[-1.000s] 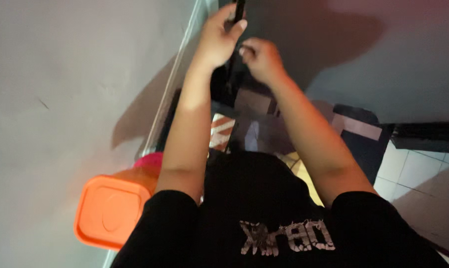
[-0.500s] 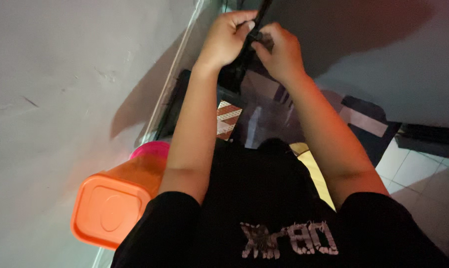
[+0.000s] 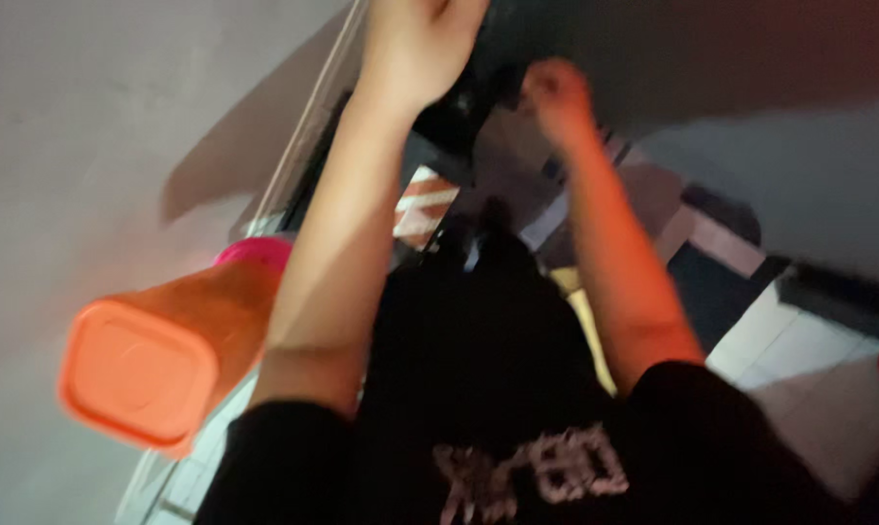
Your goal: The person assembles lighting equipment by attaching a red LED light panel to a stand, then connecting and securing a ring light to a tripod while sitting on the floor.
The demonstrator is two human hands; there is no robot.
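— Hands: left [image 3: 415,39] raised at the top edge, fingers cut off; grip impossible to tell. Right [image 3: 556,97] curled into a loose fist, blurred.
— Between them?
— Dark object [image 3: 459,112], just beside both; contact unclear.
— Further out?
— Orange tub [image 3: 157,355] by left arm, pink lid [image 3: 255,253] behind, striped card [image 3: 422,206] below.

Motion blur smears everything; left hand [image 3: 422,34] cut off by the top edge, fingers out of sight; right hand [image 3: 554,95] a soft blob, grip unreadable; dark object [image 3: 459,107] between them indistinct
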